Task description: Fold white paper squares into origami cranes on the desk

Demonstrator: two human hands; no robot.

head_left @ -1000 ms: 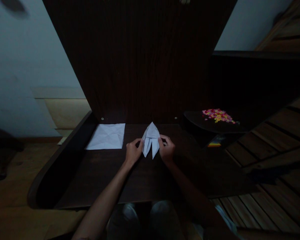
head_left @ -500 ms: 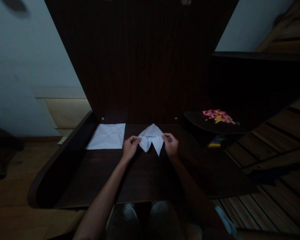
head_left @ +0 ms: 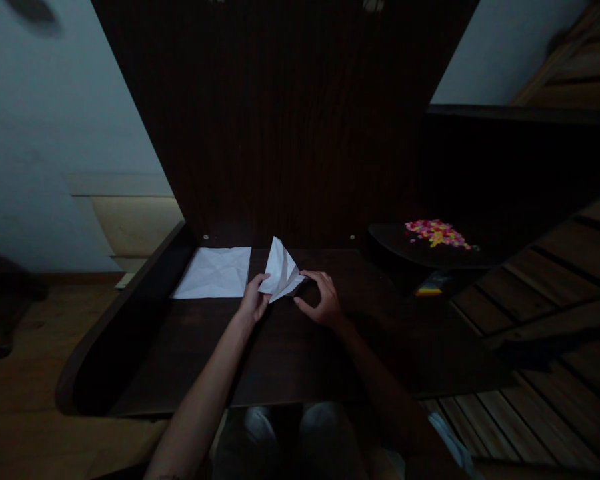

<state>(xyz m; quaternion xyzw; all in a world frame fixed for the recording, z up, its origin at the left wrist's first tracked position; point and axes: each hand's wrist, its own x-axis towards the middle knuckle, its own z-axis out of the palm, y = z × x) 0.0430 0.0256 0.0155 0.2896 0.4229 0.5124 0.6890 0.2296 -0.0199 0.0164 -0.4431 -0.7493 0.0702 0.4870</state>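
Note:
A folded white paper [head_left: 282, 270] with creased flaps is held up over the dark desk, tilted with one point upward. The fingers and thumb of my left hand [head_left: 254, 299] are closed on its lower left edge. At its right side is my right hand [head_left: 323, 299], thumb and fingers curved apart like a C. The right fingertips reach the paper's right corner; whether they press on it is hard to see. Just left of my left hand lies a flat square of creased white paper sheets [head_left: 214, 272].
A raised shelf [head_left: 395, 241] at the right bears a pile of small pink, red and yellow pieces [head_left: 437, 233]. Beneath it sits a small item with a yellow-orange stripe [head_left: 429, 291]. A dark side panel [head_left: 125, 333] bounds the desk [head_left: 290, 367] on the left.
The folded paper has turned from a spread, two-pointed shape to a tilted, narrower one and shifted left. My right hand has moved left and loosened its pinch; my left hand has moved slightly left.

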